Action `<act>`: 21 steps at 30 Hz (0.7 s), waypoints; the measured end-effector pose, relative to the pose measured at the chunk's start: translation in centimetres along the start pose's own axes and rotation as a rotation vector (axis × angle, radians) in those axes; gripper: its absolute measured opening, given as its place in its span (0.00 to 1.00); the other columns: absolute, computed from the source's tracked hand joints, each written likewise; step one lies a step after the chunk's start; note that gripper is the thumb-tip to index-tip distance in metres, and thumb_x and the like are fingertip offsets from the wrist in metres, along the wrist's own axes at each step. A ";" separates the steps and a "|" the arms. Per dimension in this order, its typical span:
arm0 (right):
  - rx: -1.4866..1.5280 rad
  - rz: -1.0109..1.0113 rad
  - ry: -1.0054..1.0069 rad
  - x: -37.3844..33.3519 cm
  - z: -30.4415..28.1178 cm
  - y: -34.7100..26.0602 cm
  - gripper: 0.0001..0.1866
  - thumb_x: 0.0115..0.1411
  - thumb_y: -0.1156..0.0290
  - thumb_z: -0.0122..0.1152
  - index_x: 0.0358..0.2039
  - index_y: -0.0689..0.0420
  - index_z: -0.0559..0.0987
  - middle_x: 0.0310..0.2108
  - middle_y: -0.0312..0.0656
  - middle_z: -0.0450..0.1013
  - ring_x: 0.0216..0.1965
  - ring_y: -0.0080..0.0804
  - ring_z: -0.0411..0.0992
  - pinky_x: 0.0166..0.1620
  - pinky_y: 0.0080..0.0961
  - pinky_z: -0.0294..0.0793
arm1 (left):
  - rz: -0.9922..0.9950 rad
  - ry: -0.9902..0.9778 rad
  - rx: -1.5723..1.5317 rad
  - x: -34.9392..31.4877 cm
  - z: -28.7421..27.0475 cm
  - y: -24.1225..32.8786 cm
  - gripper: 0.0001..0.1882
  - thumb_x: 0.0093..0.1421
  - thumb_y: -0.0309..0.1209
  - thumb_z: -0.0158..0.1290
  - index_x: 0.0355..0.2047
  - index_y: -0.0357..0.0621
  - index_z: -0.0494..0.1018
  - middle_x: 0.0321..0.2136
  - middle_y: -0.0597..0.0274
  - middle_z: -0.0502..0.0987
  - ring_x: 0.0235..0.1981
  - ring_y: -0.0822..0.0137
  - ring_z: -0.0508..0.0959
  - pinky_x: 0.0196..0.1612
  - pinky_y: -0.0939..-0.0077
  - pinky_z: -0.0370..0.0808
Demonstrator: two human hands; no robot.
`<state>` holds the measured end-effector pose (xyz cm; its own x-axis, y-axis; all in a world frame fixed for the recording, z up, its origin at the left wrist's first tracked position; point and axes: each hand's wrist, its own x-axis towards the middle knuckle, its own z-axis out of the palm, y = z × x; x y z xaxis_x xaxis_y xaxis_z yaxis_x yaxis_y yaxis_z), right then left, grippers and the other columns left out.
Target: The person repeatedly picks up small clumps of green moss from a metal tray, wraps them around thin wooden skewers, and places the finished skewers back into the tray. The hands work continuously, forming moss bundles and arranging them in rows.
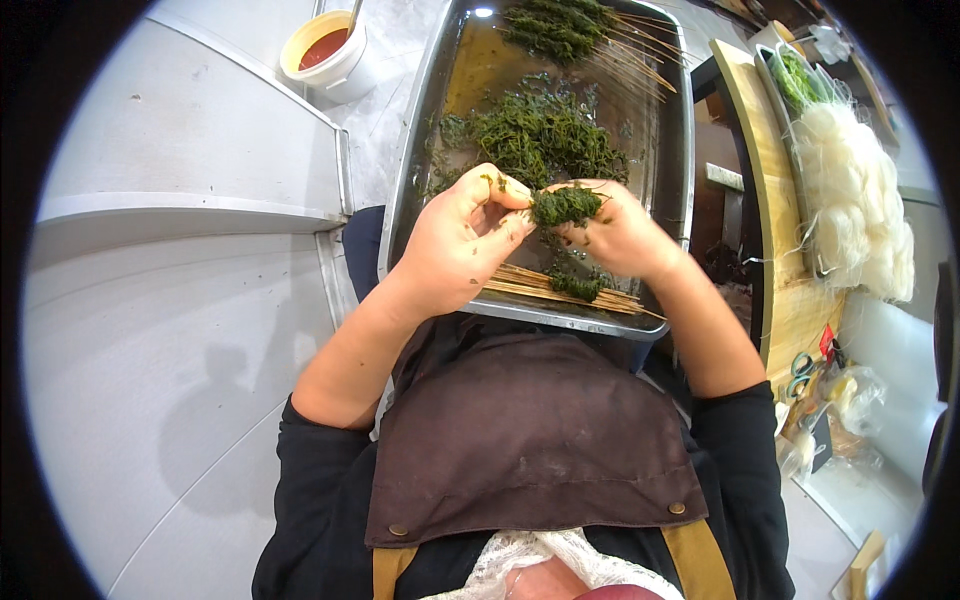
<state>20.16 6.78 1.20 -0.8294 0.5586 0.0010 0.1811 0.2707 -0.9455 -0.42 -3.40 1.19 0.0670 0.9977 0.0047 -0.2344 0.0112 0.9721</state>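
A clump of wet dark green leafy strands [566, 207] is held between my hands above a metal tray [398, 190]. My left hand [462, 238] pinches at the clump's left end with thumb and fingertips; a stick inside it cannot be made out. The fingers of my right hand [622, 232] are curled round the clump from the right. Under my hands lies a loose heap of the same greens [540, 130]. Thin wooden skewers [530, 283] rest along the tray's near side, with a small bit of greens [580, 287] on them. Green flecks stick to both hands.
At the tray's far end lie skewers bunched with greens [560, 28], bare ends pointing right. A white bucket [345, 78] of reddish liquid stands far left. On the right, a wooden bench [765, 190] bears white noodle-like bundles [850, 190] and teal-handled scissors [800, 375].
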 end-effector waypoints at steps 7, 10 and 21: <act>-0.175 0.034 0.101 -0.5 3.1 -1.0 0.09 0.70 0.72 0.58 0.39 0.66 0.79 0.33 0.58 0.77 0.36 0.56 0.76 0.39 0.42 0.75 | 0.375 0.091 0.923 1.5 -0.6 -0.1 0.10 0.59 0.18 0.56 0.41 0.36 0.70 0.34 0.49 0.74 0.39 0.49 0.76 0.46 0.63 0.74; -0.195 0.124 0.081 -0.6 1.7 -2.7 0.10 0.67 0.70 0.61 0.41 0.64 0.81 0.32 0.57 0.78 0.34 0.52 0.78 0.39 0.40 0.76 | 0.444 -0.001 0.929 2.3 -1.0 0.0 0.09 0.59 0.19 0.55 0.39 0.36 0.70 0.34 0.47 0.73 0.38 0.44 0.75 0.45 0.58 0.74; -0.051 0.048 -0.240 1.5 -4.6 -1.3 0.13 0.67 0.63 0.67 0.39 0.62 0.82 0.32 0.39 0.79 0.34 0.28 0.74 0.40 0.29 0.74 | -0.123 -0.296 -0.030 0.6 -0.6 1.4 0.07 0.68 0.20 0.52 0.44 0.38 0.69 0.45 0.64 0.70 0.43 0.75 0.72 0.48 0.79 0.71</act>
<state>21.17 10.89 3.94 -0.9199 0.3711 -0.1266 0.2448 0.2913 -0.9248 -1.26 -2.74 2.46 0.3747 0.9263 -0.0404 -0.2348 0.1370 0.9624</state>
